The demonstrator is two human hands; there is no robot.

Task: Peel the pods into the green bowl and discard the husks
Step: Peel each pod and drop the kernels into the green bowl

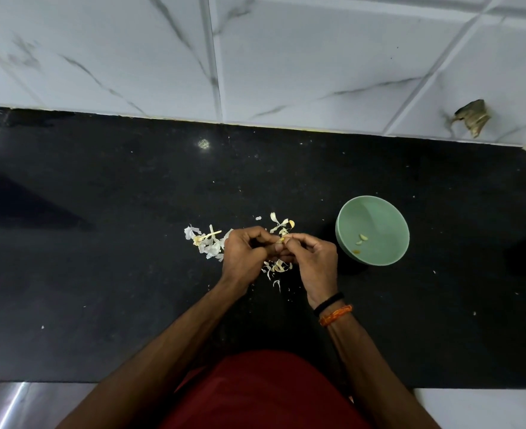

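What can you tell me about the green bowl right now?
The green bowl is round, pale green and smooth, looking like plastic or glazed ceramic. It stands upright on the black counter, to the right of both hands and apart from them. Inside lie a couple of pale peeled pieces and a small yellowish bit near the front wall. Nothing else touches it.

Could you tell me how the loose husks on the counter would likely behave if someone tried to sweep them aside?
The husks look thin, curled and papery, so probably very light and floppy, apt to scatter. Small flecks lie across the black counter, suggesting they drift easily.
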